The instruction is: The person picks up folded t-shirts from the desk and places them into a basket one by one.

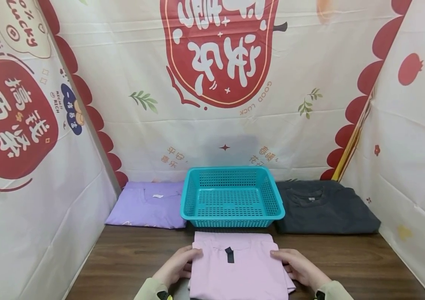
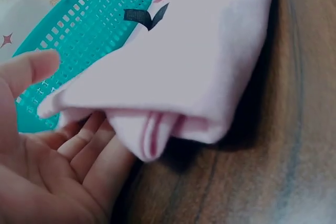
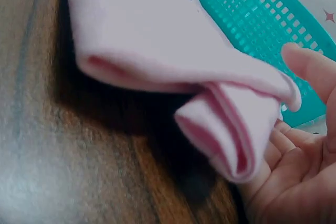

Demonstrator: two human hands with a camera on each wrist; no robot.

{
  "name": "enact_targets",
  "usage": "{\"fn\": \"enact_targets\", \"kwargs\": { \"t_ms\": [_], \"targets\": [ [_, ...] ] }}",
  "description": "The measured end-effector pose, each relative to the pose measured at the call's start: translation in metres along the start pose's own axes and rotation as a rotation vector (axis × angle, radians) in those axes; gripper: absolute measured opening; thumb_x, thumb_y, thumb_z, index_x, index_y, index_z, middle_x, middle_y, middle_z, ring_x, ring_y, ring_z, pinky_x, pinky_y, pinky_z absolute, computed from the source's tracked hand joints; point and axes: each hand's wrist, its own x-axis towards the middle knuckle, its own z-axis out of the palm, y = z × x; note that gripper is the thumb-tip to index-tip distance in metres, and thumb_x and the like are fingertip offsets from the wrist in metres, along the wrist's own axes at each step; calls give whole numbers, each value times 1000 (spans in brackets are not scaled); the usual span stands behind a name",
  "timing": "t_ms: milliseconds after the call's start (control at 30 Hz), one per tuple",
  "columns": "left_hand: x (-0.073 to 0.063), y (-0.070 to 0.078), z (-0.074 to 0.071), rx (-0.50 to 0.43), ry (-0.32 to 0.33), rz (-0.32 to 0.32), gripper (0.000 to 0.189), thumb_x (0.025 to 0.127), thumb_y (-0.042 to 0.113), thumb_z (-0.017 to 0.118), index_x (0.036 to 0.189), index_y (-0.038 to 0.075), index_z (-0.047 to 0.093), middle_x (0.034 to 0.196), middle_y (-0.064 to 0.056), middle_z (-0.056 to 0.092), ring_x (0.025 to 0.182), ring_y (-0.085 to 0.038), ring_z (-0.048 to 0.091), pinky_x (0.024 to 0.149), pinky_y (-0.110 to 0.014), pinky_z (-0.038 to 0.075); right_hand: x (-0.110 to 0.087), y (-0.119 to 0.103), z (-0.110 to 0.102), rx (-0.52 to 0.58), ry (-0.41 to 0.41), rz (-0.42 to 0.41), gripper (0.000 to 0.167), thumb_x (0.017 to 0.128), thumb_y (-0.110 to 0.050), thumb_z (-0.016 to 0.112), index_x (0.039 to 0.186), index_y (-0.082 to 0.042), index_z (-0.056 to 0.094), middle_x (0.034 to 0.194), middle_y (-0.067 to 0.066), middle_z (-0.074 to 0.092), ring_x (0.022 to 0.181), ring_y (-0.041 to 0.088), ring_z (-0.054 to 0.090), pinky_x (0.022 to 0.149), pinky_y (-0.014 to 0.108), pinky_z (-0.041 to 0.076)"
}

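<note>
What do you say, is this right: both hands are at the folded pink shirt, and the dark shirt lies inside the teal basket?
Not quite: the head view shows the dark shirt on the table, right of the teal basket, not inside it. The left hand and right hand are at the folded pink shirt.

Through my remote feed, on the back cloth (image 1: 291, 137) behind the teal basket (image 1: 232, 223), I read orange 平安喜乐 (image 1: 173, 157) above left of the basket, 春暖 (image 1: 268, 153) above right, and GOOD LUCK (image 1: 267, 92), tilted, higher up. Directly above, a red emblem (image 1: 220, 58) carries big white characters, partly cut off; I can't read them surely. Far left of the basket, the side cloth (image 1: 55, 200) says Lucky (image 1: 27, 39) on a cream patch (image 1: 36, 49), RICH twice (image 1: 56, 102), and 搞钱要紧 (image 1: 14, 118) in white on a red patch (image 1: 13, 162).
</note>
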Motion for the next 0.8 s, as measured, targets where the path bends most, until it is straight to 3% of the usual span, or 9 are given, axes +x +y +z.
{"fn": "enact_targets", "kwargs": {
  "t_ms": [133, 300, 500, 567, 800],
  "targets": [
    [-1, 0, 1, 11, -33, -20, 62, 85, 26, 65, 139, 4, 44, 91, -10, 69, 77, -23, 67, 61, -40, 56, 2, 1, -1, -11, -24, -2, 67, 94, -29, 62, 139, 12, 35, 96, 9, 70, 84, 22, 69, 74, 41, 57],
    [-1, 1, 2, -4, -47, -20, 69, 81, 19, 65, 143, 3, 39, 92, -11, 68, 79, -24, 67, 64, -42, 56, 3, 2, -3, -6, -33, -1, 83, 92, -24, 64, 146, 14, 15, 100, 12, 68, 88, 26, 68, 74, 45, 57],
    [0, -3, 1, -23, -23, 5, 57, 80, 13, 62, 134, 1, 47, 88, -10, 66, 72, -21, 66, 62, -39, 57, 3, 1, -2, 75, -110, -15, 90, 93, -20, 62, 148, 12, -1, 109, 15, 64, 98, 30, 65, 82, 47, 54],
    [0, -5, 0, -36, -25, 8, 54, 80, 12, 62, 132, 0, 49, 88, -10, 66, 70, -20, 66, 62, -38, 57, 4, 1, 0, 99, -136, -16, 86, 94, -19, 61, 148, 13, 2, 112, 15, 63, 101, 29, 63, 86, 47, 53],
    [0, -9, -4, -85, -50, 30, 58, 82, 9, 62, 136, -2, 45, 91, -10, 66, 72, -21, 67, 64, -39, 57, 6, 7, 0, 105, -177, -43, 55, 94, -11, 58, 139, 13, 36, 107, 13, 65, 98, 25, 64, 85, 41, 54]
  ]
}}
